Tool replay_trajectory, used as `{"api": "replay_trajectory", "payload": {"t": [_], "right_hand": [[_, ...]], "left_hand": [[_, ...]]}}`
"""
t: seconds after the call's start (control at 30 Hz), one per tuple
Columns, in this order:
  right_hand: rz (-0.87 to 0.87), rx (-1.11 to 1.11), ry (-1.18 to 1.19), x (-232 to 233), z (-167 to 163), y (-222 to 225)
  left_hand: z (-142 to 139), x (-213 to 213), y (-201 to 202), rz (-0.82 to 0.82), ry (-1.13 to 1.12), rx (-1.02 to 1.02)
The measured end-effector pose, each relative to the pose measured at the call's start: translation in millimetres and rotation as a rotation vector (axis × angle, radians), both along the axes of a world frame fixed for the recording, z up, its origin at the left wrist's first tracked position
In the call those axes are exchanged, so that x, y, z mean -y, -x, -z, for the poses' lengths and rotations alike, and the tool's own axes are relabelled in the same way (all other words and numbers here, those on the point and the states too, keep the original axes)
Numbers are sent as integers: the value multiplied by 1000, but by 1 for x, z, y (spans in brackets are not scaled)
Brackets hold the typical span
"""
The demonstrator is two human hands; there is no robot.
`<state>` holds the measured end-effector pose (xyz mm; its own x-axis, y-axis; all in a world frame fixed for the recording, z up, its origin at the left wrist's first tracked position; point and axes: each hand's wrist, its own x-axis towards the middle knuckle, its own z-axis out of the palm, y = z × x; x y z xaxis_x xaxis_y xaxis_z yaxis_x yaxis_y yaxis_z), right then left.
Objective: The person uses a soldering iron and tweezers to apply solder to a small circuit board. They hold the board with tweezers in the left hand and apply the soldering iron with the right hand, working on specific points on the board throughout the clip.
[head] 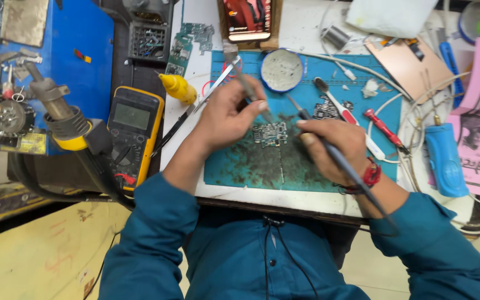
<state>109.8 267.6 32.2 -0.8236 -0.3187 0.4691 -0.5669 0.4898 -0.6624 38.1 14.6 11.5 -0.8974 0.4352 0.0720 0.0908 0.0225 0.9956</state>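
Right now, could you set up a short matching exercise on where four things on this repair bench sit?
Things:
1. multimeter
2. circuit board
3. round tin
4. yellow bottle

Places:
A. on the mat's far edge, beyond the hands
B. between the left hand and right hand
C. off the mat, left of the left forearm
D. between the multimeter and the mat's far left corner

Pairs: 1-C, 2-B, 3-A, 4-D

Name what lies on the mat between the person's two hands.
In the head view, a small circuit board lies on the stained blue mat between the left hand and right hand.
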Motion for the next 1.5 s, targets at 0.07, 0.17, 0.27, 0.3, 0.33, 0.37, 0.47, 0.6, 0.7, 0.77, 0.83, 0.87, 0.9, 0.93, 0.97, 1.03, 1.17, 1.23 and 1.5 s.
{"api": "replay_trajectory", "payload": {"t": [0.07, 0.17, 0.27, 0.3, 0.33, 0.37, 0.47, 0.6, 0.7, 0.77, 0.83, 0.87, 0.9, 0.93, 0.97, 1.03, 1.17, 1.23, 1.5], "right_hand": [[-39, -21, -70, 5, -8, 0], [-94, -69, -169, 17, -16, 3], [-111, -130, -302, 25, -20, 6], [-109, -138, -337, 27, -21, 6], [-108, -147, -372, 28, -22, 5], [-82, -157, -411, 29, -22, 4], [-14, -182, -491, 31, -21, -3], [72, -214, -513, 35, -17, -5], [118, -196, -490, 35, -13, -5], [126, -160, -453, 33, -11, -5], [120, -121, -405, 32, -11, -5], [106, -127, -356, 30, -11, -4], [93, -131, -307, 28, -12, -3], [78, -131, -257, 26, -12, -3], [80, -109, -240, 25, -12, -3], [86, -69, -207, 22, -12, -2], [79, 12, -213, 18, -9, -2], [46, 10, -182, 19, -9, -1], [34, 64, -166, 19, -10, -1]], "left_hand": [[-9, 7, -18, -96, 2, -11], [-17, 19, -54, -221, -124, -34], [-15, 19, -83, -330, -214, 10], [-13, 17, -91, -363, -235, 15], [-10, 16, -96, -397, -257, 19], [-8, 14, -98, -414, -275, 11], [-3, 10, -102, -472, -311, -21], [-1, 1, -90, -556, -315, -114], [-2, -11, -65, -561, -294, -161], [-3, -22, -46, -543, -254, -184], [-5, -30, -28, -522, -190, -215], [-7, -31, -19, -520, -124, -245], [-8, -32, -12, -516, -57, -274], [-9, -33, -7, -513, 12, -299], [-10, -32, -4, -504, 31, -299], [-9, -30, 0, -485, 65, -305], [0, -31, -1, -485, 38, -318], [3, -31, -2, -478, 49, -319], [5, -35, -2, -437, 82, -347]]}}
